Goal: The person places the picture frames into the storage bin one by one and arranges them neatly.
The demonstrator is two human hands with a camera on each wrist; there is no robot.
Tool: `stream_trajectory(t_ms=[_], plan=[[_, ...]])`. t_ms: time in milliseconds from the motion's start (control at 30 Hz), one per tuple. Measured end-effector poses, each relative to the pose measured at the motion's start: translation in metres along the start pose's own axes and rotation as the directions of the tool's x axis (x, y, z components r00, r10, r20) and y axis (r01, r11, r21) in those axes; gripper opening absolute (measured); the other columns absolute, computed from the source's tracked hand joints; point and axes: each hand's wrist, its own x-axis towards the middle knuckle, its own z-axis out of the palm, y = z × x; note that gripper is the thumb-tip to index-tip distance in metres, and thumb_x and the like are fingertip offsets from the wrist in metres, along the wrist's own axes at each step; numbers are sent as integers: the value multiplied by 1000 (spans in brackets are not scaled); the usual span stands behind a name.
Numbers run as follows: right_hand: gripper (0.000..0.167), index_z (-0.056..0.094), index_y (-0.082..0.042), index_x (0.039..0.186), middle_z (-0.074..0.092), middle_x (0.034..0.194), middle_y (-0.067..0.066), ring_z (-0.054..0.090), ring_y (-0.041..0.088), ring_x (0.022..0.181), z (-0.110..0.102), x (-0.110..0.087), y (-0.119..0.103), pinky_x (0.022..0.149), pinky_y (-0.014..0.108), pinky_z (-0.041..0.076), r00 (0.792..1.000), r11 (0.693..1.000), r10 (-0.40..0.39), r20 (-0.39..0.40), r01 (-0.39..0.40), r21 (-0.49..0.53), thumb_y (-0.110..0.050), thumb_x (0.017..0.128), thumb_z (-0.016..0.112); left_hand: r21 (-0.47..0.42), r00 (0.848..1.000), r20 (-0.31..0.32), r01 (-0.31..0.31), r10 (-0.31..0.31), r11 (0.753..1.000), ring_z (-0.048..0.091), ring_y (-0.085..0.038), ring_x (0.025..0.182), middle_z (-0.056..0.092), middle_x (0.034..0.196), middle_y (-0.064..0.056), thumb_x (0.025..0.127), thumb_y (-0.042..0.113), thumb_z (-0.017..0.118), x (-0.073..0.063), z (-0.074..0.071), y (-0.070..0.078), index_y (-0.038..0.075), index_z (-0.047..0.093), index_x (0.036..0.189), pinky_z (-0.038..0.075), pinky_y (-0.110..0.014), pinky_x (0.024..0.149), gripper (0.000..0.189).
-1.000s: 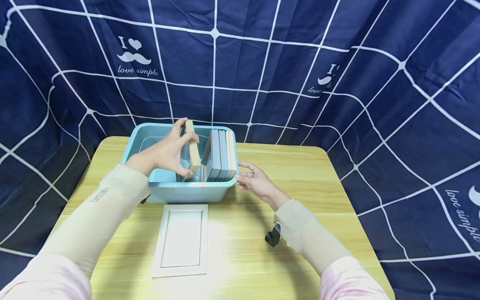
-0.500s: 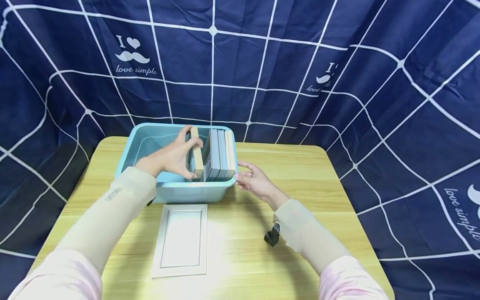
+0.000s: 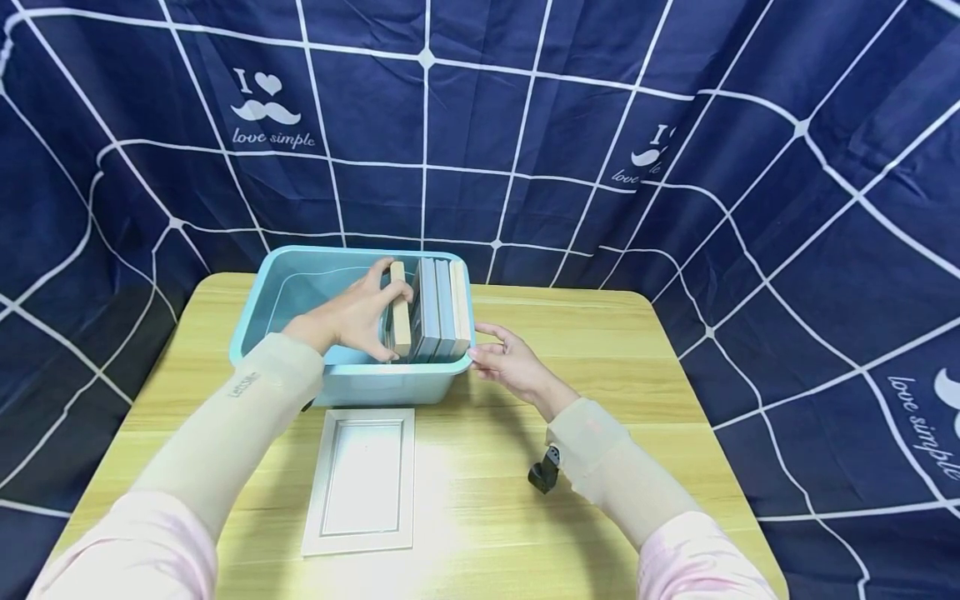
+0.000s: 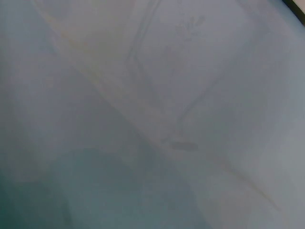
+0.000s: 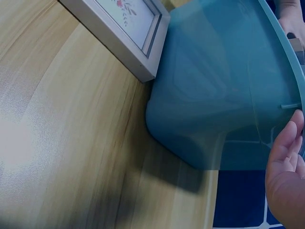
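Note:
A light-wood-edged picture frame [image 3: 401, 317] stands on edge inside the blue plastic bin [image 3: 375, 385]. My left hand [image 3: 352, 312] grips it from above, thumb at its near end and fingers at its far end. Just right of it, several other frames [image 3: 438, 308] with grey-blue and cream edges stand upright in a row against the bin's right side. My right hand [image 3: 513, 367] touches the outside of the bin's right rim with relaxed fingers; the right wrist view shows its fingertips [image 5: 296, 119] right at the rim. In the left wrist view everything is very close and hazy.
A white picture frame [image 3: 360, 483] lies on the wooden table [image 3: 570, 333] in front of the bin; a flower print shows in it in the right wrist view. Dark blue curtains [image 3: 480, 125] with white grid lines enclose the table at the back and sides.
My left hand has moved right and lower with the wood-edged frame, bringing it deeper into the bin and up near the row. The right hand stays at the rim.

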Motion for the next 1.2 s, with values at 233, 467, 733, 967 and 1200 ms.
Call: stream_trajectory(t_ms=[233,467,733,967,1200], plan=[[57,30,-3,145,64,89,3,62,12,74,-1,1,-1,66,21,52,1000,1000,4,2,-4,14,3,94,55,33,1000,27,11,-12,999,25,-49,131,5,151,-25,54,44,87,7,-1,2,24,45,116,38,-62,93,77],[58,29,-2,145,64,89,3,62,12,73,0,1,-3,65,20,52,1000,1000,5,8,-5,24,3,94,56,35,998,64,22,-24,999,21,-50,133,2,152,-25,57,45,86,11,-3,5,26,43,118,36,-63,95,77],[58,30,-3,145,64,89,3,62,13,74,0,1,-5,65,21,52,1000,1000,18,-5,-18,26,4,93,56,19,999,50,-8,7,1000,24,-49,132,6,151,-27,56,44,86,14,-3,4,20,37,125,36,-61,97,88],[58,30,-2,145,64,89,3,62,13,75,-1,0,-5,68,22,52,1000,1000,16,-1,-16,20,2,93,57,21,998,66,-6,5,1000,22,-48,133,6,151,-26,56,45,87,15,-4,4,23,26,141,34,-63,97,107],[58,31,-2,145,64,89,3,62,15,76,-1,0,-6,67,22,52,1000,1000,12,0,-12,22,3,93,57,22,996,88,4,-6,1000,20,-47,134,4,152,-24,57,47,87,15,-5,5,29,6,153,34,-65,97,127]])
